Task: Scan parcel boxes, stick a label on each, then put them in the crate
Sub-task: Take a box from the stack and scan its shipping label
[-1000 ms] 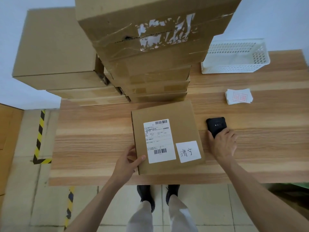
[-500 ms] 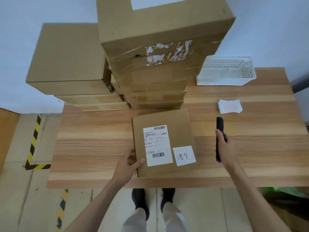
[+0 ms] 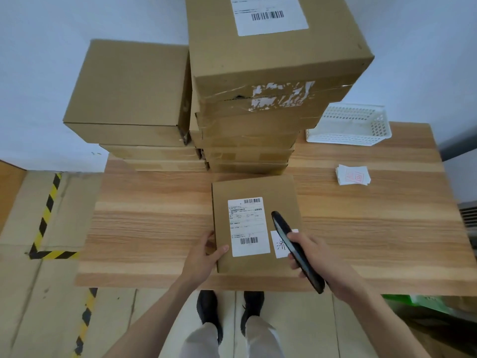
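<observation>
While the left hand (image 3: pixel 204 257) grips the parcel box (image 3: pixel 255 223) flat on the counter (image 3: pixel 154 223), fingers curled over its edge, the right hand (image 3: pixel 317 257) clamps the scanner (image 3: pixel 296 250) above its shipping label (image 3: pixel 248 226). Scanning seems underway; labelling, crating and both stacks (image 3: pixel 258 112) remain.

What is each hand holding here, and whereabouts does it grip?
The right hand grips a black handheld scanner around its lower half. The left hand holds the parcel box at its near left corner.
</observation>
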